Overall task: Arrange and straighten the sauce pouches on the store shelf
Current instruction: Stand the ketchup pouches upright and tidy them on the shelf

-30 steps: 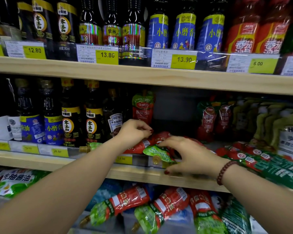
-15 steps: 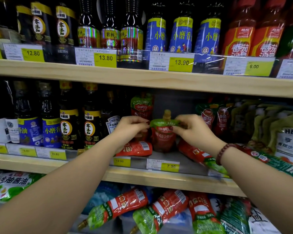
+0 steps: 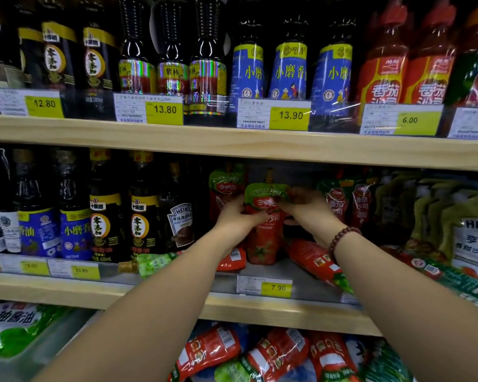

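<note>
A red ketchup pouch [image 3: 264, 238] with a green top and a brown cap stands upright on the middle shelf [image 3: 232, 304]. My left hand [image 3: 236, 219] grips its left upper edge and my right hand [image 3: 307, 210] grips its right upper edge. Another upright red pouch [image 3: 224, 186] stands just behind it to the left. One pouch lies flat under my left forearm, its green end and cap [image 3: 146, 264] pointing left. A second flat pouch [image 3: 319, 261] lies to the right, under my right wrist. Two more red pouches [image 3: 345, 202] stand further right.
Dark sauce bottles [image 3: 105, 216] fill the middle shelf's left part and green Heinz pouches [image 3: 469, 224] its right. The upper shelf [image 3: 232, 144] carries bottles close above the pouch's cap. More red pouches [image 3: 260, 354] lie on the shelf below. Price tags [image 3: 276, 287] line the edge.
Both hands picked a flat pouch up from the shelf front and stood it upright, then moved it further back next to the standing pouch. The camera has come closer.
</note>
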A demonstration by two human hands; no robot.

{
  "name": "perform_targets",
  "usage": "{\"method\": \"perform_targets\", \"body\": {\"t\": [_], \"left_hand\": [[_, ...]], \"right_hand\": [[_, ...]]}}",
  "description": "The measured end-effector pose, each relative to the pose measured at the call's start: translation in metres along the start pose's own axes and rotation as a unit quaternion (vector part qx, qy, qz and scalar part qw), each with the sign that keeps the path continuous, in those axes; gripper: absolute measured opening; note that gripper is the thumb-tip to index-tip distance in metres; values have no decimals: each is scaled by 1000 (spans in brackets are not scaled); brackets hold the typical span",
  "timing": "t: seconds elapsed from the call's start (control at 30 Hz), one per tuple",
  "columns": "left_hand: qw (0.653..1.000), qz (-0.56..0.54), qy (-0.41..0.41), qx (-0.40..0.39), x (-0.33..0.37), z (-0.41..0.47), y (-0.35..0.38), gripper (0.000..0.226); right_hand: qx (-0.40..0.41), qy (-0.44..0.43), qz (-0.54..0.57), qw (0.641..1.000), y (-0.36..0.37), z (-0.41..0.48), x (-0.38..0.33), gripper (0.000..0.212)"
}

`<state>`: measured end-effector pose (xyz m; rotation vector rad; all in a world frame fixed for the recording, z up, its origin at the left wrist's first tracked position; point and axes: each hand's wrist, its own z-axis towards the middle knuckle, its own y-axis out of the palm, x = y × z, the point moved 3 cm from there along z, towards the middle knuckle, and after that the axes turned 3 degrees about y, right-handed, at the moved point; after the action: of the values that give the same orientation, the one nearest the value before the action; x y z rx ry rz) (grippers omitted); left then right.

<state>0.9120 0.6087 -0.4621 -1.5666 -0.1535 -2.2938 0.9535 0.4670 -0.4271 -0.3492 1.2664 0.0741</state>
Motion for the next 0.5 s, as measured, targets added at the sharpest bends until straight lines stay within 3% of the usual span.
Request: {"method": "perform_targets", "body": {"t": [0.2,0.33,0.43,0.5], "left_hand": [[999,12,3,30,-7,12,2,35],[999,32,2,43,-9,17,3,40],[996,61,5,62,-12,19,5,39],[996,61,4,59,-13,19,6,40]], "right_hand": [[10,4,38,999,4,-10,8,18],[28,-19,62,997,4,-36,13,42],[36,-72,-80,994,7,-69,23,40],[25,-123,-259,958,13,-91,35,35]]}}
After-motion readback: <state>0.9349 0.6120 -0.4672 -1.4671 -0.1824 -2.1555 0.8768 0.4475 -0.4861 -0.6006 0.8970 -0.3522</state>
